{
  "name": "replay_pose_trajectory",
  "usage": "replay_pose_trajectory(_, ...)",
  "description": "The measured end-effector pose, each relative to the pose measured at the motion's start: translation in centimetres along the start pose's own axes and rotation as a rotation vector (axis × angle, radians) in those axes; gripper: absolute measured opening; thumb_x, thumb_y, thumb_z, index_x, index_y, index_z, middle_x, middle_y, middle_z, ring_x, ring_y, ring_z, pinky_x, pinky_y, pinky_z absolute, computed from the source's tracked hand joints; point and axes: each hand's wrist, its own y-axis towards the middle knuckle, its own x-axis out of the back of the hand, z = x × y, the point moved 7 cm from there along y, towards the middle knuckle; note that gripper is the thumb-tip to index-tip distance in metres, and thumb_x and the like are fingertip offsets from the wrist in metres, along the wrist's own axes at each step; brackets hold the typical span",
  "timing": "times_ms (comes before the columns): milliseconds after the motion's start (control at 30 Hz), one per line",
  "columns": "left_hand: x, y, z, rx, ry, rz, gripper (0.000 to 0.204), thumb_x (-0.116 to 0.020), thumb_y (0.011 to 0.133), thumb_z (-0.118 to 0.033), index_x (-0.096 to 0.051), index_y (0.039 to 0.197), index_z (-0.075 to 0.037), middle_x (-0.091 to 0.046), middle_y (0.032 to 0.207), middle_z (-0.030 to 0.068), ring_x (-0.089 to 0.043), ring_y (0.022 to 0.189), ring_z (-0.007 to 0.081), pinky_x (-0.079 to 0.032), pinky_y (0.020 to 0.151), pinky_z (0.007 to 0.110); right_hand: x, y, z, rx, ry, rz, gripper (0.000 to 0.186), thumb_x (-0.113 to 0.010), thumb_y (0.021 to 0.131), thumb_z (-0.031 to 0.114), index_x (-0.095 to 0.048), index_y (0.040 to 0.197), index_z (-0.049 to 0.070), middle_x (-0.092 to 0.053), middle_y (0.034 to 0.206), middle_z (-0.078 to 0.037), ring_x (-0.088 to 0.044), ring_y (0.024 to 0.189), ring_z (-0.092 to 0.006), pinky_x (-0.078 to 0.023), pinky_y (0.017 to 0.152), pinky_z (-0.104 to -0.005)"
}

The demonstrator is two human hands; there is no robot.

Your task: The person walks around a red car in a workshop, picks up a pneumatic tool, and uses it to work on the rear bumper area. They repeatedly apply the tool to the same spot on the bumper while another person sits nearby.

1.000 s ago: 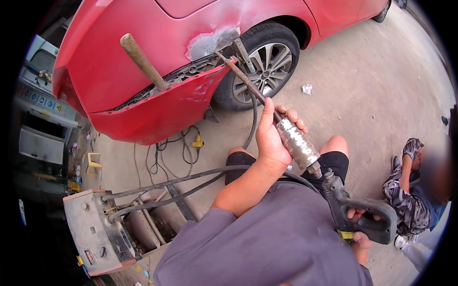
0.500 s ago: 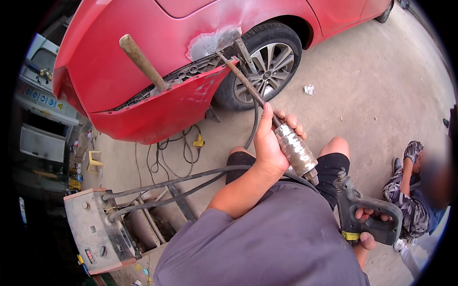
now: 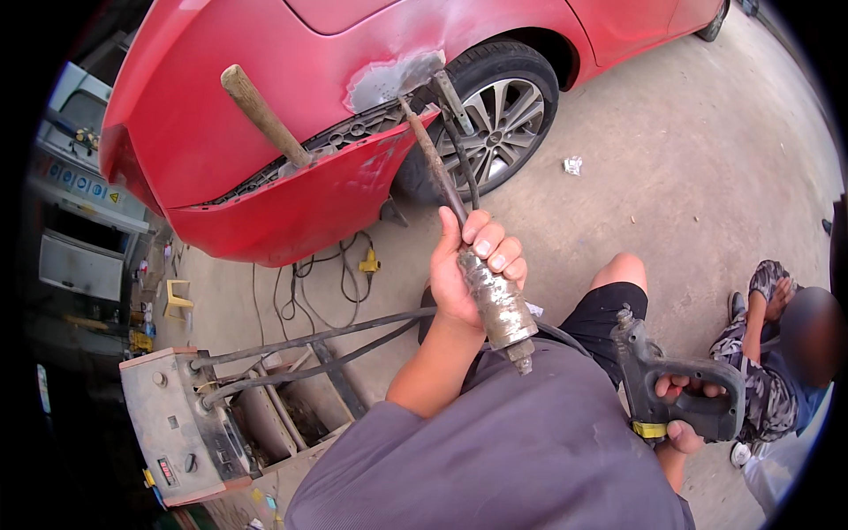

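My left hand (image 3: pixel 458 281) is wrapped around a slide hammer (image 3: pixel 501 306), at the top of its worn metal weight. Its rusty rod runs up to the edge of the bare-metal patch (image 3: pixel 382 84) on the red car's rear panel; whether the tip touches is too small to tell. To the right, my right hand (image 3: pixel 682 436) grips the handle of a black pistol-grip welding gun (image 3: pixel 640 362) with yellow tape. The gun is held beside my leg, away from the car. A metal clamp (image 3: pixel 454 103) sits between the patch and the wheel (image 3: pixel 495 131).
The red bumper (image 3: pixel 300 216) hangs loose, a wooden handle (image 3: pixel 265 115) wedged behind its upper edge. A welding machine (image 3: pixel 168 424) stands left, with thick cables (image 3: pixel 309 339) running toward me. Cords and a yellow plug (image 3: pixel 369 261) lie on the floor. Another person (image 3: pixel 768 353) sits at right.
My left hand has shifted left with the slide hammer, and its fingers now wrap the top of the weight. The rod stands steeper. My right hand and the gun have barely moved.
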Motion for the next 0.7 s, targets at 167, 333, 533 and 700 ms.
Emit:
replay_pose_trajectory(167,1.8,-0.3,-0.6,0.030,0.447,-0.590,0.045,-0.045,0.102,-0.053,-0.048,0.082,-0.012,-0.056,0.077,0.0089,-0.056,0.070,0.0284,-0.049,0.067,0.046,-0.8,-0.1,-0.8,-0.017,0.092,-0.002,0.069,-0.077,0.071,0.001,-0.049,0.133,0.016,-0.051,0.134,-0.001,-0.050,0.115,-0.0257,-0.048,0.083,-0.0458)
replay_pose_trajectory(333,1.5,0.4,0.1,0.023,-0.101,0.171,0.044,-0.042,0.104,-0.049,-0.046,0.081,-0.012,-0.055,0.073,0.0018,-0.052,0.066,0.0218,-0.044,0.064,0.037,-1.4,-0.8,-1.2,-0.059,0.121,-0.001,0.071,-0.078,0.070,0.003,-0.050,0.133,0.018,-0.052,0.131,-0.005,-0.050,0.112,-0.0260,-0.048,0.082,-0.0460)
replay_pose_trajectory(533,1.5,-0.6,0.0,0.167,0.219,-0.032,0.048,-0.036,0.105,-0.051,-0.047,0.082,-0.010,-0.055,0.073,0.0070,-0.054,0.067,0.0239,-0.046,0.063,0.037,-1.0,-0.4,-0.3,-0.032,0.049,0.011,0.073,-0.078,0.071,0.006,-0.048,0.137,0.016,-0.051,0.129,-0.003,-0.048,0.111,-0.0254,-0.048,0.082,-0.0443)
replay_pose_trajectory(700,6.1,-0.2,0.5,0.279,1.156,-0.374,0.043,-0.050,0.102,-0.046,-0.055,0.082,-0.008,-0.062,0.070,0.0093,-0.058,0.063,0.0207,-0.047,0.059,0.036,1.5,2.7,2.8,0.259,-0.233,-0.244,0.069,-0.069,0.074,0.007,-0.042,0.138,0.007,-0.048,0.127,-0.007,-0.047,0.108,-0.0245,-0.043,0.094,-0.0431)
